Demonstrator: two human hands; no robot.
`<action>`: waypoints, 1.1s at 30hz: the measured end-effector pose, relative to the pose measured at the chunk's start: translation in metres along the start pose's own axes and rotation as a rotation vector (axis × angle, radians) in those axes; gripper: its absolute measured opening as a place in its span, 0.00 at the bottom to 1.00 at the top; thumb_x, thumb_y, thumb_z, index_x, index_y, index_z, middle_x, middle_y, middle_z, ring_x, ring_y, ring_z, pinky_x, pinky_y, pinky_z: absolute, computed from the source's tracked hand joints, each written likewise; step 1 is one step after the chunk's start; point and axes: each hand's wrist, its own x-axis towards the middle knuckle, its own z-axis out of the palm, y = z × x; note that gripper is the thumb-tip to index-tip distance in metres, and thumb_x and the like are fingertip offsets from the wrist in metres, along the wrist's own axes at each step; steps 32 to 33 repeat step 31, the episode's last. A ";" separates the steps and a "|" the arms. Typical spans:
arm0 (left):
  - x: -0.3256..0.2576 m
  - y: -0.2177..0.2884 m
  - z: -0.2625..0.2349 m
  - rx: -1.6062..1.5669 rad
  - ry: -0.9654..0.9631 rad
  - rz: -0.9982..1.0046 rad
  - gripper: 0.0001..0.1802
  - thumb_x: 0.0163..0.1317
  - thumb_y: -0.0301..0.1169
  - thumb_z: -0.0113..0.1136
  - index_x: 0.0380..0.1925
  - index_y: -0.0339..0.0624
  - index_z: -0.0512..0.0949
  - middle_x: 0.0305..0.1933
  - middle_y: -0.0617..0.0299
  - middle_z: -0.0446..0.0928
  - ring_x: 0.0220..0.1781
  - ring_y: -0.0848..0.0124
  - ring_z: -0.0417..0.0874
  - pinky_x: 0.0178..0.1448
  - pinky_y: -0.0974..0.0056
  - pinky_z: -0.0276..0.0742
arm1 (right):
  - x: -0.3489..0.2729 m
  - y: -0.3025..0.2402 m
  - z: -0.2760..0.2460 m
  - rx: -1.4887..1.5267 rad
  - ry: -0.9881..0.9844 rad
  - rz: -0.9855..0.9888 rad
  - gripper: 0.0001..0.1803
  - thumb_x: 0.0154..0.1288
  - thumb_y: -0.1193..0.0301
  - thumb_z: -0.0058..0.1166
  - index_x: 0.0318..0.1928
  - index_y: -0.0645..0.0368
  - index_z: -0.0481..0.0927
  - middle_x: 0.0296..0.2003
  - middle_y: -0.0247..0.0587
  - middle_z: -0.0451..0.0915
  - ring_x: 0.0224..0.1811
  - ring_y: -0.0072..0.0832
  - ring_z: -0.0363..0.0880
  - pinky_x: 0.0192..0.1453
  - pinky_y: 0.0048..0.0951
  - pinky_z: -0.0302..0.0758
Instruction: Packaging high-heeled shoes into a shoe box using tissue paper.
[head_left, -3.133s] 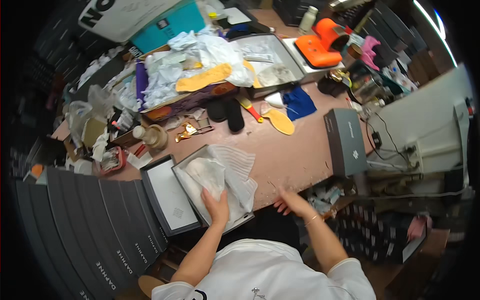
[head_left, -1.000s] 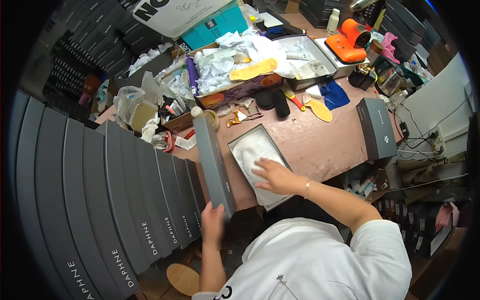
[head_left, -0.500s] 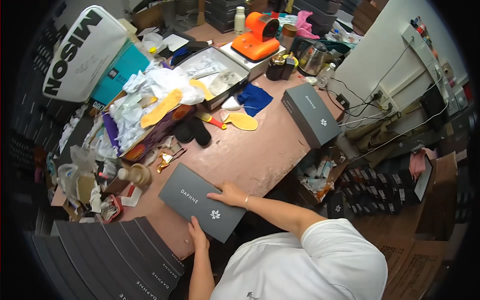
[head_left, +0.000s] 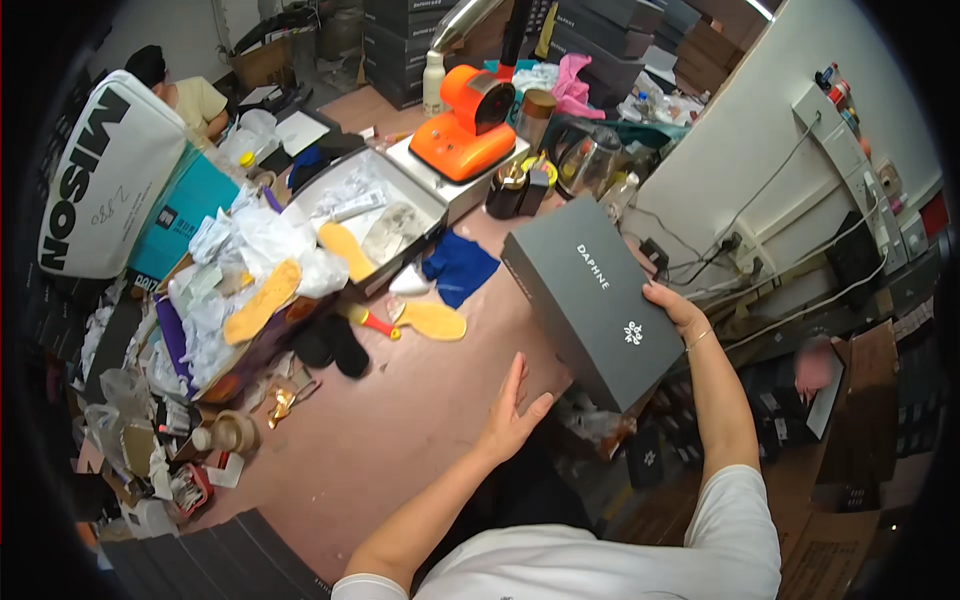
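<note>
A closed dark grey shoe box [head_left: 592,300] with a small white emblem on its lid sits at the right end of the brown table [head_left: 400,440]. My right hand [head_left: 672,305] grips its right edge. My left hand [head_left: 514,412] presses flat, fingers spread, against its near left side. The box lies at an angle, with its near end over the table's edge.
Yellow insoles [head_left: 432,320], a blue cloth [head_left: 458,268], a red-handled tool [head_left: 372,322], black pieces [head_left: 332,345] and an open tray of paper [head_left: 372,215] lie beyond. An orange machine [head_left: 468,122] stands at the back. Grey boxes [head_left: 215,560] stack at lower left. Another person [head_left: 185,95] sits far left.
The grey box has gone from the table's left front to the right end. My view has swung right, and both hands have moved with the box.
</note>
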 end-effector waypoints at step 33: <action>-0.353 0.092 0.010 -0.017 0.611 0.566 0.25 0.66 0.45 0.57 0.58 0.44 0.72 0.51 0.62 0.74 0.56 0.75 0.73 0.63 0.70 0.63 | -0.122 0.016 0.484 -1.017 -0.864 -1.273 0.34 0.53 0.76 0.64 0.62 0.54 0.69 0.62 0.50 0.67 0.63 0.45 0.68 0.65 0.38 0.67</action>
